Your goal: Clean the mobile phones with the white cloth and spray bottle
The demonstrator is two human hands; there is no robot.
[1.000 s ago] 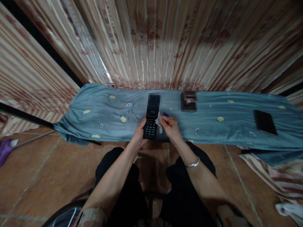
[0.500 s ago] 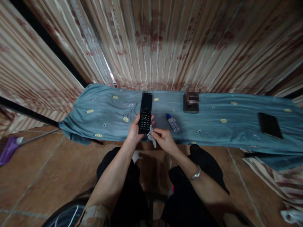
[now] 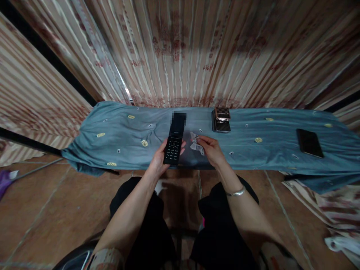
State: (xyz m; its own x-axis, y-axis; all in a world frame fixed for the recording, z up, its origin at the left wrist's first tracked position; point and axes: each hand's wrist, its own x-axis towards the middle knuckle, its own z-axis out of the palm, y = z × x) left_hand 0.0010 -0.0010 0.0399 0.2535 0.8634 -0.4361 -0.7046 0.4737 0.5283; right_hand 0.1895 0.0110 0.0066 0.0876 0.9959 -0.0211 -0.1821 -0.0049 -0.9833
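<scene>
An unfolded black flip phone [image 3: 172, 149] rests in my left hand [image 3: 159, 159], its keypad facing up and its upper half tilted away. The fingers wrap around the phone's lower half from both sides. To the right of it, my right hand [image 3: 211, 150] pinches a crumpled grey cloth [image 3: 196, 145]. Cloth and phone are apart, with a small gap between them. The small bottle with a blue cap is hidden from view, its former place covered by my right hand and the cloth.
A blue patterned sheet [image 3: 126, 129] covers the narrow table. Stacked flip phones or similar shiny cases [image 3: 221, 120] lie toward the back. Far right is a dark flat tablet-like object [image 3: 309, 143]. A striped curtain [image 3: 180, 56] hangs right behind the table.
My right hand has drawn the cloth off the phone, up and to the right, over where the bottle lay. The phone has tilted slightly in my left hand. The view has shifted a little.
</scene>
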